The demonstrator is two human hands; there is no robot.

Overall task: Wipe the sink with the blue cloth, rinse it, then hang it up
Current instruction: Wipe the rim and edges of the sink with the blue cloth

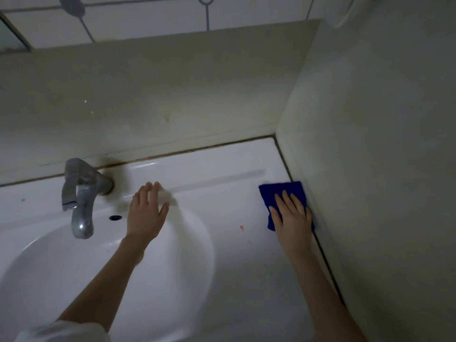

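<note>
At three o'clock on the white sink [222, 243] deck, against the side wall [370, 169], the blue cloth [276, 193] lies flat under the right hand [292, 215], whose spread fingers press it down rather than grip it. The left hand [146, 213] rests open and empty at the basin's far rim, at twelve o'clock, just right of the metal tap [81, 193]. A small red spot [241, 227] marks the deck between the hands.

I see the cloth [278, 193] under my right hand's fingers [286, 203], against the side wall [370, 169]; faucet [81, 193] left of my left fingers [150, 191].
</note>
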